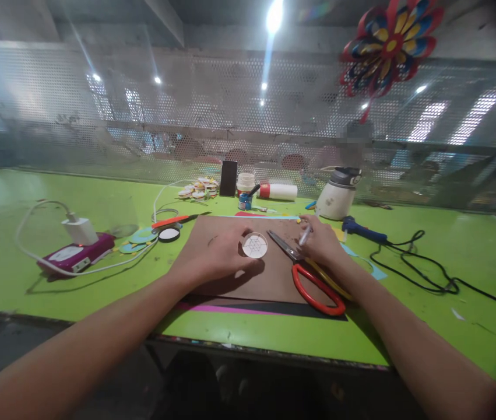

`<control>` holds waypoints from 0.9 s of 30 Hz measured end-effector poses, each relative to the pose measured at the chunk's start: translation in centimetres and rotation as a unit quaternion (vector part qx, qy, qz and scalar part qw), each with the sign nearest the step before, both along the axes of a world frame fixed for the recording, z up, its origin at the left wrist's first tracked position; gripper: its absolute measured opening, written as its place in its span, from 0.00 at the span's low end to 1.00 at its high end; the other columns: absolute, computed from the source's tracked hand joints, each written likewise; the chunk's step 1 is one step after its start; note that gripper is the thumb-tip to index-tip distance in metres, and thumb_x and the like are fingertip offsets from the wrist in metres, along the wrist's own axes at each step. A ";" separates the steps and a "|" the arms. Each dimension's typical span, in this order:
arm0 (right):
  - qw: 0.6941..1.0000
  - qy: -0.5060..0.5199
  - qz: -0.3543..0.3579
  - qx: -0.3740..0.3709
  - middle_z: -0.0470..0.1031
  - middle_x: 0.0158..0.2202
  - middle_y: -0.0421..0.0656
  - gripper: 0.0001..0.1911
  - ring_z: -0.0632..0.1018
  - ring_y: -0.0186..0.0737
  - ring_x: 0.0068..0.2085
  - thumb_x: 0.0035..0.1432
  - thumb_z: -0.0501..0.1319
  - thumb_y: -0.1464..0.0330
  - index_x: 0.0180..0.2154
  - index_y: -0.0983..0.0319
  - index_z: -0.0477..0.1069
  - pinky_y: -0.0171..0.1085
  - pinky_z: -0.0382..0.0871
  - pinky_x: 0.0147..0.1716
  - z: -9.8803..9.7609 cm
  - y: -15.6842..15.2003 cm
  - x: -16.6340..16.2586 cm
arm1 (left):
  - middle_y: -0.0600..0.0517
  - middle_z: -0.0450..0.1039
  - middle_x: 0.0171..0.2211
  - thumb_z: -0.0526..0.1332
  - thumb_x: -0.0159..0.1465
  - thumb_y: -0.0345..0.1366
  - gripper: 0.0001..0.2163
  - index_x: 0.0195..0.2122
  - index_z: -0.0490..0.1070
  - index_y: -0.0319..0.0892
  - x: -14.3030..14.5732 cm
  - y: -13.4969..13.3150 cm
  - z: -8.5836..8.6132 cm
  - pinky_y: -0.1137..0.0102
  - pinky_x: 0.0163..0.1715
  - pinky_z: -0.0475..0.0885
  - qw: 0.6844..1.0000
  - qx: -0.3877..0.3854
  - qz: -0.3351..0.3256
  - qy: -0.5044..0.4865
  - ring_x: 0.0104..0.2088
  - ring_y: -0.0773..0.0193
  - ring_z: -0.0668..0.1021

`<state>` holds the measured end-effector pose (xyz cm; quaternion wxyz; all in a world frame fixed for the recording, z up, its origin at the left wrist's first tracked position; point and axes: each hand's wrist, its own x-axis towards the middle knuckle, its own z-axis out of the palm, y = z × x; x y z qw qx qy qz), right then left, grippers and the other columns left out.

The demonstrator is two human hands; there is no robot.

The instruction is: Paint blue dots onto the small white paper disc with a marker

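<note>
L hand (221,254) lies palm-down on the brown sheet (274,283), thumb and fingers closed round the rim of a white disc (254,245) and pinning it flat, approx mid-sheet. The disc has a faint line pattern on top; can't read it. R hand (321,242) grips a pale pen (305,233), tip pointing up and away, not touching the disc. It sits just right of the disc, over the blades of the red-handled scissors (315,280), which lie open on the sheet's R side.

Step in hand, as I judge it: disc placed as a template, pen not yet at its edge. Next move calls for the pen tip down at the disc rim, w/ L hand pressing firm so the disc doesn't slide.

Further out on the green worktop (11,280): black-rimmed ring (169,234), pink device w/ charger (75,254), blue glue gun (361,229), white jug (339,195). A pinwheel (387,44) hangs above.
</note>
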<state>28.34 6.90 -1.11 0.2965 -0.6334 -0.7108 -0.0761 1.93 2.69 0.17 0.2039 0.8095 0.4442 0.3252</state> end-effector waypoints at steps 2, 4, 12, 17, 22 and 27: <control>1.000 -0.012 -0.003 -0.027 0.81 0.45 0.52 0.27 0.80 0.50 0.44 0.55 0.62 0.75 0.57 0.65 0.70 0.42 0.70 0.45 -0.2 0.2 0.2 | 0.49 0.77 0.43 0.69 0.51 0.44 0.22 0.45 0.70 0.44 0.0 0.0 0.0 0.65 0.38 0.72 1.000 -0.006 0.013 0.007 0.41 0.55 0.78; 0.998 -0.027 -0.001 -0.051 0.80 0.49 0.52 0.24 0.79 0.49 0.48 0.57 0.62 0.76 0.56 0.64 0.72 0.43 0.69 0.50 -0.5 0.2 0.2 | 0.49 0.77 0.42 0.70 0.51 0.44 0.21 0.45 0.70 0.44 0.1 -0.2 0.2 0.64 0.37 0.71 1.000 -0.008 0.018 0.013 0.40 0.55 0.78; 0.997 -0.040 -0.014 -0.071 0.75 0.52 0.47 0.13 0.76 0.44 0.52 0.66 0.60 0.64 0.49 0.63 0.73 0.51 0.70 0.53 -0.8 0.6 -0.3 | 0.50 0.76 0.42 0.69 0.52 0.43 0.20 0.45 0.69 0.45 0.3 -1.0 0.9 0.64 0.39 0.72 0.998 0.008 0.047 0.032 0.41 0.55 0.78; 0.997 -0.004 -0.036 -0.071 0.76 0.49 0.47 0.13 0.78 0.42 0.48 0.67 0.59 0.63 0.47 0.64 0.73 0.48 0.73 0.49 -1.0 0.8 -0.4 | 0.48 0.76 0.44 0.67 0.55 0.43 0.20 0.47 0.68 0.45 0.2 -0.5 0.2 0.63 0.40 0.73 0.998 0.043 0.015 0.040 0.41 0.55 0.79; 0.998 0.016 -0.019 -0.061 0.75 0.51 0.48 0.18 0.75 0.46 0.53 0.61 0.65 0.60 0.48 0.64 0.73 0.51 0.69 0.54 -1.2 0.7 -0.7 | 0.48 0.77 0.46 0.66 0.57 0.44 0.21 0.51 0.68 0.45 0.3 -0.4 0.0 0.63 0.43 0.73 0.997 0.054 -0.006 0.053 0.44 0.54 0.79; 0.995 0.076 -0.036 -0.053 0.77 0.46 0.46 0.18 0.79 0.42 0.44 0.65 0.61 0.62 0.53 0.64 0.70 0.47 0.74 0.47 -0.5 0.4 -0.8 | 0.46 0.77 0.47 0.66 0.57 0.47 0.22 0.50 0.71 0.44 0.3 -0.2 -0.3 0.61 0.46 0.72 0.995 0.055 -0.030 0.072 0.45 0.52 0.79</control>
